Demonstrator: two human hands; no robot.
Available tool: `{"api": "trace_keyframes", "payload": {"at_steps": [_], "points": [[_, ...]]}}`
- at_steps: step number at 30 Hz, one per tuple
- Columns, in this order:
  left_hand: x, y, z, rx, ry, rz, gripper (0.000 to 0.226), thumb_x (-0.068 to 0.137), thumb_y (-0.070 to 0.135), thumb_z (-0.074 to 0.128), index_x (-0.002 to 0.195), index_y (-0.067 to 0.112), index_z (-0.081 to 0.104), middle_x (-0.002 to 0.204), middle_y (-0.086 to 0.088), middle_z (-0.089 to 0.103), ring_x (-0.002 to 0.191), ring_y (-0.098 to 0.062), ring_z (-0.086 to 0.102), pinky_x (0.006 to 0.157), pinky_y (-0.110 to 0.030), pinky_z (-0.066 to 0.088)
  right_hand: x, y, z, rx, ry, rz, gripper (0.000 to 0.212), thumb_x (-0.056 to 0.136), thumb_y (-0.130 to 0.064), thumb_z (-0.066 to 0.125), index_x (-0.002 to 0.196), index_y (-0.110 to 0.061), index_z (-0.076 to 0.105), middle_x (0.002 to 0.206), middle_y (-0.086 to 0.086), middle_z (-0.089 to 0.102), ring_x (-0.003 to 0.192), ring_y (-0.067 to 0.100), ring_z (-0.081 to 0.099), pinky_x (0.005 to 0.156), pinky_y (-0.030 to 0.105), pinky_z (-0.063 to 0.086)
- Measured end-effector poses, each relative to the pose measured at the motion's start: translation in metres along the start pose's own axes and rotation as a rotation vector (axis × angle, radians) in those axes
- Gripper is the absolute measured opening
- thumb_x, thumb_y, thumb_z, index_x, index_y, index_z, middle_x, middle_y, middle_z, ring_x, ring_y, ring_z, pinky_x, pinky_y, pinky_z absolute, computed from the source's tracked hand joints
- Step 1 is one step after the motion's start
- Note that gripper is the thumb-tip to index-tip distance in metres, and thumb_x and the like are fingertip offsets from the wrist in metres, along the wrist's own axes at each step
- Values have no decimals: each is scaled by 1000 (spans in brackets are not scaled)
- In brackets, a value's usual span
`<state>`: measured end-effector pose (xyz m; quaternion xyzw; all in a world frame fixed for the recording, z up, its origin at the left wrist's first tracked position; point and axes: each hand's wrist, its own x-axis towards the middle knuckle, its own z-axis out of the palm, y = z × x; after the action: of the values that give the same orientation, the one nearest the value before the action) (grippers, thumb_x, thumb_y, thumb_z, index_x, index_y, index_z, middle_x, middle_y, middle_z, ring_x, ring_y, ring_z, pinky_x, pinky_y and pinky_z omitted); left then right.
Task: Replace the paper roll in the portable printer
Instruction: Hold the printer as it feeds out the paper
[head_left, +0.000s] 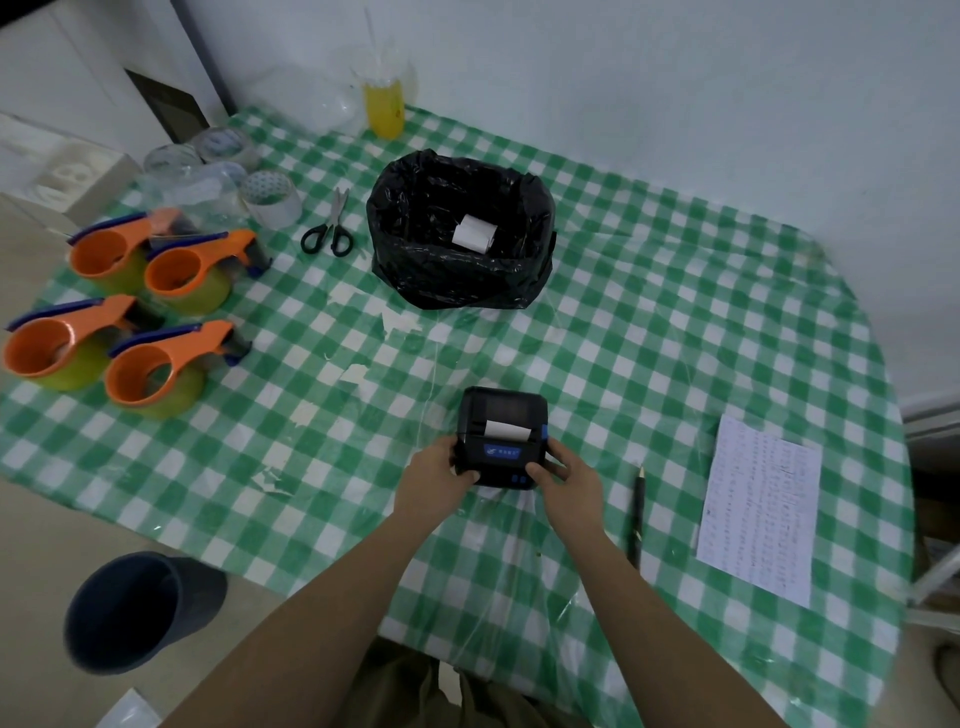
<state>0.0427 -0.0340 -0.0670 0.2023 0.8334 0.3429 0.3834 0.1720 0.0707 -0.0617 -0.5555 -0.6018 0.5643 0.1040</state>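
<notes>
Gripping the portable printer (501, 439) at its near end, your left hand (434, 480) and right hand (566, 480) close their fingers on its two sides, thumbs on top. The printer rests on the checked tablecloth (649, 322), a white paper strip (505, 429) showing at its slot. Farther back, a paper roll (474, 234) lies inside the black bag (415, 218). A pen (637, 512) and printed sheet (758, 509) lie to your right.
</notes>
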Motion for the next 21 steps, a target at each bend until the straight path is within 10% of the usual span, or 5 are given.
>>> {"api": "trace_keyframes", "payload": {"at_steps": [21], "points": [[-3, 2, 0, 2, 15, 28, 40, 76, 13, 69, 114, 12, 57, 113, -12, 69, 104, -28, 64, 91, -46, 52, -1, -1, -2, -36, -13, -13, 40, 85, -5, 62, 124, -7, 55, 121, 12, 65, 110, 23, 61, 95, 35, 48]]}}
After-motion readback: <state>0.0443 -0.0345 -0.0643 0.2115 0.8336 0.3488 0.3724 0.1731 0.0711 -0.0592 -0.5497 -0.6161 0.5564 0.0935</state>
